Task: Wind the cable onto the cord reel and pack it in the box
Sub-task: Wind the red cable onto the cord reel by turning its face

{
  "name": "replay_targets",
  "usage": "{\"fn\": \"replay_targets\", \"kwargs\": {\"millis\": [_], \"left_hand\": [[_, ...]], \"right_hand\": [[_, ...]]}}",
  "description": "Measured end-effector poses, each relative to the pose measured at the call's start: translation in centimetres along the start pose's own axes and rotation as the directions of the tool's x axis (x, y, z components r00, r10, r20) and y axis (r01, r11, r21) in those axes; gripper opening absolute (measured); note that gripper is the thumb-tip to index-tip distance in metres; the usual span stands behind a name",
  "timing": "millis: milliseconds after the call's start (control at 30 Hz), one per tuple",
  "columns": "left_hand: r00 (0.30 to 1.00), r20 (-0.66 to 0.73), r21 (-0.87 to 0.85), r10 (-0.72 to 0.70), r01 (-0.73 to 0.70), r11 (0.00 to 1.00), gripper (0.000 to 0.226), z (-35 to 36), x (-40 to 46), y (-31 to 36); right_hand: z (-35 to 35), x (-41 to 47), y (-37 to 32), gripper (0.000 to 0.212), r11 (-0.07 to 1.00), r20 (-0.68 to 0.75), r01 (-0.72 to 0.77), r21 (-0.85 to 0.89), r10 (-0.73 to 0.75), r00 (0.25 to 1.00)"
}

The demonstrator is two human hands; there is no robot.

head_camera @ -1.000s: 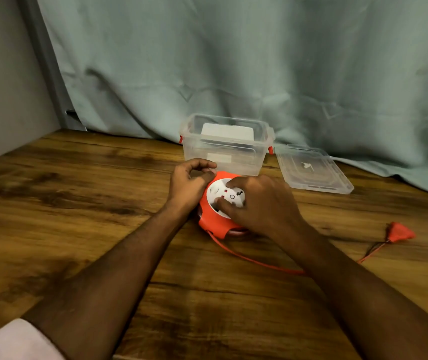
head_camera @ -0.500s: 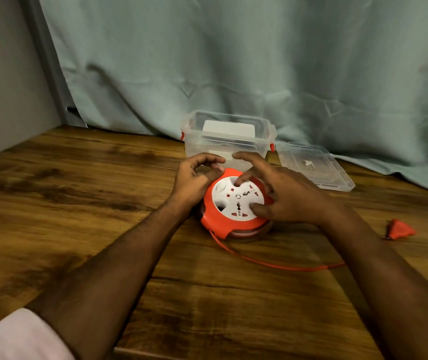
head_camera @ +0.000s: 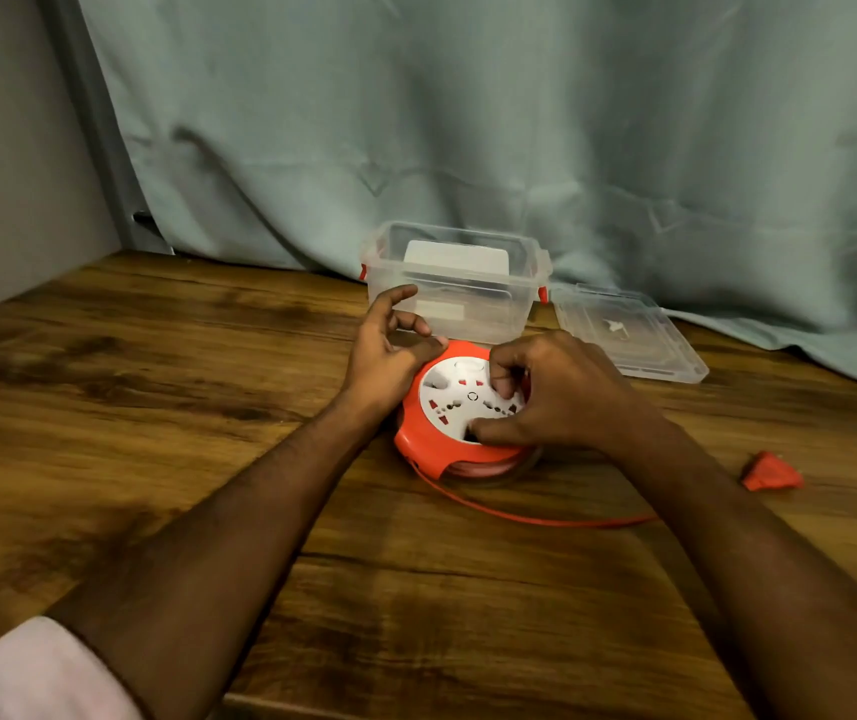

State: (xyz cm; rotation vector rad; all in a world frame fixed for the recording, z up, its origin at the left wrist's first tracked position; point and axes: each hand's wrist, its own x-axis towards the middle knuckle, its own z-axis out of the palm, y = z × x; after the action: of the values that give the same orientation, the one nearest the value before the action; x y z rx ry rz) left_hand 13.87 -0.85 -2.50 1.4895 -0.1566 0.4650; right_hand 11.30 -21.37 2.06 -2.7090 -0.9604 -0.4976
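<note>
A round orange cord reel (head_camera: 429, 439) with a white socket face lies flat on the wooden table (head_camera: 156, 387). My left hand (head_camera: 384, 350) steadies its left rim with the thumb, fingers spread. My right hand (head_camera: 556, 392) presses on the white face, thumb and fingers dug into its recesses. An orange cable (head_camera: 535, 517) trails from under the reel to the right, passing beneath my right forearm. The orange plug (head_camera: 772, 472) lies on the table at the right. The clear plastic box (head_camera: 460, 280) stands open just behind the reel.
The box's clear lid (head_camera: 629, 335) lies flat to the right of the box. A white object (head_camera: 455, 257) sits inside the box. A grey-green curtain (head_camera: 468, 122) hangs along the back of the table, and a wall closes the left side.
My right hand has turned round on the white face, from fingers at the far edge to thumb at the near edge. The plug has slid closer and less cable lies loose.
</note>
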Motion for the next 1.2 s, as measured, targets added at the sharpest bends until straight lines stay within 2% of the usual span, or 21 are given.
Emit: {"fn": "replay_targets", "kwargs": {"millis": [100,200,300,333,433,533,667,833,933,1067,1200], "left_hand": [[1.0,0.003,0.015,0.004,-0.004,1.0,0.062,-0.1,0.0,0.0],[1.0,0.018,0.01,-0.003,0.003,1.0,0.055,-0.1,0.1,-0.1],[0.999,0.043,-0.023,-0.019,0.02,1.0,0.047,-0.1,0.1,-0.2],[0.998,0.051,-0.032,-0.025,0.026,0.999,0.045,-0.2,0.2,-0.2],[0.995,0.081,-0.072,-0.053,0.059,0.996,0.043,-0.4,0.2,-0.1],[0.989,0.124,-0.112,-0.086,0.1,0.989,0.042,-0.4,0.1,0.1],[0.982,0.159,-0.104,-0.101,0.118,0.987,0.038,-0.3,-0.2,0.3],[0.975,0.186,-0.073,-0.124,0.14,0.987,0.039,-0.5,-0.3,0.5],[0.972,0.192,-0.077,-0.135,0.153,0.985,0.039,-0.4,-0.5,0.6],[0.975,0.173,-0.077,-0.139,0.154,0.985,0.043,-0.2,-0.5,0.6],[0.978,0.152,-0.096,-0.142,0.157,0.983,0.044,0.1,-0.6,0.5]], "right_hand": [[0.9,0.1,-1.0,0.062,0.997,-0.043,-0.081,0.014,0.082,0.996],[1.7,0.2,-2.1,0.065,0.987,-0.087,-0.161,0.017,0.162,0.983],[1.7,0.2,-2.3,0.063,0.993,-0.132,-0.117,0.001,0.117,0.984],[1.6,0.0,-2.2,0.057,0.997,-0.14,-0.078,0.01,0.078,0.987],[0.7,-0.1,-1.4,0.015,0.978,-0.139,0.072,0.194,-0.045,0.989],[0.0,-0.1,0.0,0.047,0.95,-0.001,0.122,0.287,-0.127,0.992],[-0.4,0.1,1.0,0.071,0.923,0.17,0.027,0.384,-0.1,0.98],[-1.3,-0.3,0.6,0.117,0.948,0.209,0.034,0.316,-0.104,0.972],[-1.6,-0.3,0.3,0.129,0.958,0.211,0.025,0.287,-0.089,0.974],[-1.6,-0.3,0.2,0.118,0.971,0.14,0.064,0.228,-0.098,0.985],[-1.2,-0.5,-0.4,0.083,0.992,0.081,0.042,0.118,-0.052,0.995]]}}
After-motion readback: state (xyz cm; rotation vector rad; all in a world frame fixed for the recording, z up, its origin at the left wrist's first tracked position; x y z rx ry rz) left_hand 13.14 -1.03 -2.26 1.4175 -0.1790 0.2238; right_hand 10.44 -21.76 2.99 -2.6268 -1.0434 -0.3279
